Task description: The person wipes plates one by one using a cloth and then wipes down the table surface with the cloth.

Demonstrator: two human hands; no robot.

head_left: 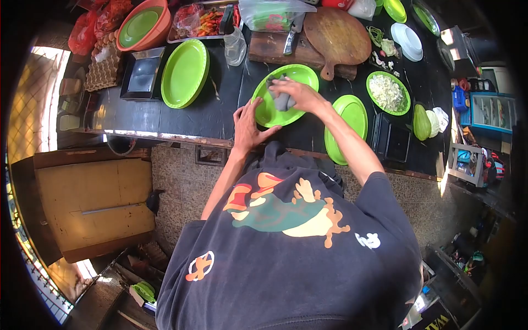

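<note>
A green oval plate [300,75] lies near the front edge of the dark table, in front of the wooden boards. My right hand [297,94] presses a grey cloth [282,102] against the inside of this plate, fingers bent over it. At the plate's left rim is my left hand [251,124], its thumb spread along the near edge and its fingers at the side. Another green plate [186,73] lies to the left, and a further one [346,127] is just right of my right forearm.
At the back stand a round wooden board [336,36], a knife [289,42], a plastic cup [235,48] and an orange basin [159,37]. Chopped white vegetable fills a green plate [388,93] on the right, near a green gourd [421,122]. Black trays [144,74] flank the plates.
</note>
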